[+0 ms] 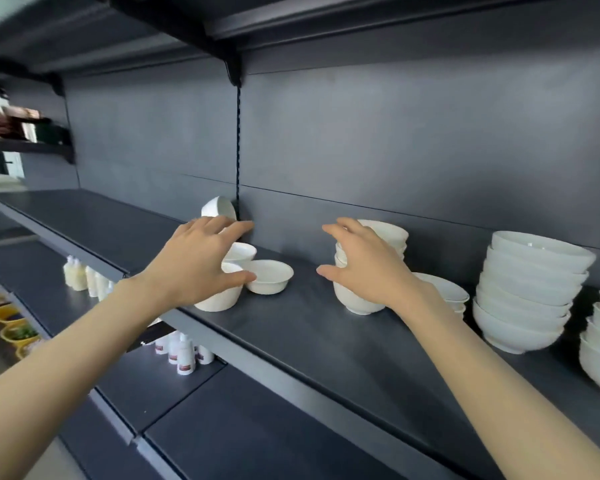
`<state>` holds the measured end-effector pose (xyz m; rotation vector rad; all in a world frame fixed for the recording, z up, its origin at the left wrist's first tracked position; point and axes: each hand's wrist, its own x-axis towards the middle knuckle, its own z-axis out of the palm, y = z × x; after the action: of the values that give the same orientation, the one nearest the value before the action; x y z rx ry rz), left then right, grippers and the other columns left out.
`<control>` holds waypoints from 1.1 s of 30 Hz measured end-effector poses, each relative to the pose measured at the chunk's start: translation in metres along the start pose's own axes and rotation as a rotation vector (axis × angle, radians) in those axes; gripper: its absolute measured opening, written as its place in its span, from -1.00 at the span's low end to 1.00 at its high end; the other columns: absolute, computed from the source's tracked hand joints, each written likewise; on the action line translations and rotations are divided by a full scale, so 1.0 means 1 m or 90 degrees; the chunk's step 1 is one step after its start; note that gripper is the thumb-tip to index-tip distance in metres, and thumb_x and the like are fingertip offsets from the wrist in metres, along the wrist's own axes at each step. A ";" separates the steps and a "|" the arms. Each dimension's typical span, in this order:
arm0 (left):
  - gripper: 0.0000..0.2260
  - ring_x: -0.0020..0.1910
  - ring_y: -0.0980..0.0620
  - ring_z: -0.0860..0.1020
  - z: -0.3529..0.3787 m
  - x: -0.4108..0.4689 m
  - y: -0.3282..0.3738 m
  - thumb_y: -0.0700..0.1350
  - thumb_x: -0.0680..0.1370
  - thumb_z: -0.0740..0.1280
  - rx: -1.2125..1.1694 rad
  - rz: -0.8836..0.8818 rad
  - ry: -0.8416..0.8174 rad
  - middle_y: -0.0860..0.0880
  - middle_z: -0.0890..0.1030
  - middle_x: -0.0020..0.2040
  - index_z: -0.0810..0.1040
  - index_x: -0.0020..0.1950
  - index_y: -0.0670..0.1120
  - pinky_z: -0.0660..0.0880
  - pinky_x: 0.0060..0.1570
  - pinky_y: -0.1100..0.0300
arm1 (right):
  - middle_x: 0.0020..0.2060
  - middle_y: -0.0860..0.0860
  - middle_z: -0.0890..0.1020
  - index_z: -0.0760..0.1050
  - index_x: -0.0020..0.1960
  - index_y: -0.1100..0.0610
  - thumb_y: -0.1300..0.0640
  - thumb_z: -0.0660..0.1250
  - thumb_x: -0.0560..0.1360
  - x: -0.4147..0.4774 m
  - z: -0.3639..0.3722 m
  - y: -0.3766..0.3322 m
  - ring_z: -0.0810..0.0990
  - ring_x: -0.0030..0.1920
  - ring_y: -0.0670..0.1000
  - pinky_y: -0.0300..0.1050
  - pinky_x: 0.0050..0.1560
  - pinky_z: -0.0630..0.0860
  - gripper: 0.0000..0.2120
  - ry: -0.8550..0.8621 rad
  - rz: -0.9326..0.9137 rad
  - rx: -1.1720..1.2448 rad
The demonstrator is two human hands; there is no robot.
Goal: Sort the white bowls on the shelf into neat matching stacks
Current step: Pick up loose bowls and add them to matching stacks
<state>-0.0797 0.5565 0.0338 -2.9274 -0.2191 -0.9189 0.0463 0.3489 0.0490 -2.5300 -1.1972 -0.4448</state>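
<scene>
**Four loose bowls, four stacks**

Four loose white ceramic bowls (271, 280) sit under and just beyond the spread, empty fingers of the left hand (194, 265); the farthest leans on the back wall. The right hand (368, 268) rests its splayed fingers against a stack of small white bowls (361, 301), gripping nothing. Three more white bowl stacks (527, 292) stand right of those fingers. Bare dark metal shelf (309, 341) lies between both hands.

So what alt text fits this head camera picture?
Two bare hands reach onto a dark shelf: the left hand spreads over loose small white bowls, the right hand is at a short stack. A taller stack of larger bowls stands further right.
</scene>
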 end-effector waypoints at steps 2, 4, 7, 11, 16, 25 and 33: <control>-0.33 0.24 -0.16 0.43 0.005 -0.001 -0.018 0.24 0.42 0.39 0.008 -0.018 -0.020 -0.06 0.48 0.30 0.34 0.44 -0.02 0.30 0.26 0.01 | 0.53 -0.03 0.13 0.15 0.52 -0.02 -0.09 0.31 0.53 0.015 0.011 -0.010 0.16 0.49 0.04 0.02 0.35 0.28 -0.36 -0.019 -0.017 0.023; -0.32 0.24 -0.12 0.42 0.009 0.001 -0.038 0.26 0.43 0.36 0.002 -0.033 -0.027 -0.04 0.46 0.32 0.30 0.46 0.02 0.29 0.25 0.04 | 0.53 -0.04 0.13 0.15 0.52 -0.02 -0.09 0.31 0.53 0.030 0.021 -0.020 0.18 0.49 0.03 0.00 0.37 0.27 -0.36 -0.029 -0.027 0.043; -0.33 0.26 -0.07 0.39 0.020 0.010 -0.065 0.23 0.44 0.36 -0.018 -0.033 -0.035 0.01 0.42 0.34 0.25 0.48 0.06 0.28 0.24 0.08 | 0.53 -0.04 0.14 0.14 0.52 -0.03 -0.09 0.31 0.53 0.052 0.040 -0.030 0.18 0.49 0.04 0.02 0.40 0.26 -0.36 -0.038 -0.017 0.047; -0.21 0.27 -0.07 0.39 0.044 0.019 -0.099 0.38 0.33 0.30 -0.088 -0.024 -0.102 0.03 0.42 0.33 0.25 0.47 0.06 0.32 0.21 0.06 | 0.51 -0.07 0.18 0.15 0.52 -0.01 -0.10 0.32 0.52 0.076 0.070 -0.039 0.22 0.47 0.05 0.09 0.37 0.30 -0.35 -0.057 0.032 0.049; -0.18 0.34 -0.01 0.36 0.072 0.040 -0.143 0.42 0.29 0.32 -0.219 0.021 -0.175 0.08 0.39 0.37 0.26 0.47 0.11 0.33 0.31 -0.01 | 0.48 -0.05 0.24 0.18 0.51 0.03 -0.11 0.35 0.50 0.096 0.098 -0.049 0.24 0.46 0.04 0.12 0.37 0.30 -0.33 -0.048 0.135 0.081; -0.32 0.40 0.09 0.31 0.113 0.101 -0.151 0.23 0.41 0.40 -0.375 0.145 -0.239 0.11 0.39 0.40 0.31 0.45 0.02 0.26 0.28 0.25 | 0.42 0.01 0.35 0.21 0.49 0.04 -0.13 0.44 0.41 0.090 0.121 -0.041 0.35 0.39 0.04 0.01 0.37 0.34 -0.24 -0.037 0.328 0.170; -0.34 0.37 0.00 0.37 0.157 0.152 -0.132 0.25 0.47 0.33 -0.319 0.191 -0.358 0.04 0.40 0.43 0.31 0.47 -0.05 0.27 0.27 0.19 | 0.45 0.00 0.33 0.10 0.54 0.07 -0.09 0.56 0.29 0.099 0.149 -0.025 0.38 0.39 -0.03 -0.26 0.22 0.34 -0.02 -0.089 0.395 0.259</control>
<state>0.1113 0.7210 -0.0049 -3.4636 0.4893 -0.0945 0.1079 0.4915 -0.0427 -2.4162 -0.4217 0.1186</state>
